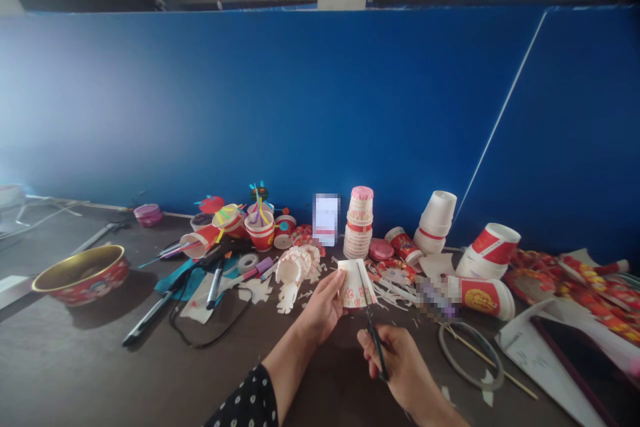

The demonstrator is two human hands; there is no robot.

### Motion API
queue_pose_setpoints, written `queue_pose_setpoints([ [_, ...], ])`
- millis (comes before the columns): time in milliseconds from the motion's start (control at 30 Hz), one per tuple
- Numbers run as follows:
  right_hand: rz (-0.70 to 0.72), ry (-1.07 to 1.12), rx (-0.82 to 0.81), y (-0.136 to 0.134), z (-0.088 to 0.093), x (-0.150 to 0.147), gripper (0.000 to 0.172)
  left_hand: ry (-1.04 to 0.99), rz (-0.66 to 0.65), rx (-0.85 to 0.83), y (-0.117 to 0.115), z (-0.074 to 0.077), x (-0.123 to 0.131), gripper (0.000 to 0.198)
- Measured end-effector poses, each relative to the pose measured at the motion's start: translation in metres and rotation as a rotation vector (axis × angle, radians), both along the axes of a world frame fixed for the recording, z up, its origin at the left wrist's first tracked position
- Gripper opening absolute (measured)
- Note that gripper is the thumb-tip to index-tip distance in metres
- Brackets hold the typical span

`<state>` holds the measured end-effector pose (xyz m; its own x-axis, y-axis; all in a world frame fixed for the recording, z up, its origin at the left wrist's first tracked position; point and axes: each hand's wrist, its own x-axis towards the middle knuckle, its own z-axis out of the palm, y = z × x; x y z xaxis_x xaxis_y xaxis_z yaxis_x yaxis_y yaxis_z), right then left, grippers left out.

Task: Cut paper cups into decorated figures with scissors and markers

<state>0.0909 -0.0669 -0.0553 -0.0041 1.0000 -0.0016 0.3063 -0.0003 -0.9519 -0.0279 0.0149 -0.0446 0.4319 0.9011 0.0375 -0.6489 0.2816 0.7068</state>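
My left hand grips a white paper cup with a red flower print, thumb and fingers pinching its left side. My right hand is closed around the dark handles of a pair of scissors. The scissor blades point up and lie against the right part of the cup; whether they are open or shut on the paper is hard to make out. Just behind the cup rises a stack of similar flower-print cups. Cut white paper strips lie to the right.
Left stand a red-and-gold bowl, a glue gun with a cord and a marker. Cut cup pieces lie mid-table. On the right are a tape ring, a wooden stick, red cups and a phone. A blue partition closes the back.
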Motion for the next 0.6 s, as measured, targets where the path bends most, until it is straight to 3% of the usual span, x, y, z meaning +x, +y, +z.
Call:
queue_pose_setpoints([
  [367,0.063,-0.029,0.029,0.0002,-0.0041,0.0001,0.044,0.007,-0.042,0.017,-0.0029,0.0012,-0.0016,0.035],
  [600,0.088,-0.14,-0.017,-0.0024,0.0036,-0.0004,0.045,-0.016,0.027,-0.103,0.0036,0.0015,-0.0026,0.041],
])
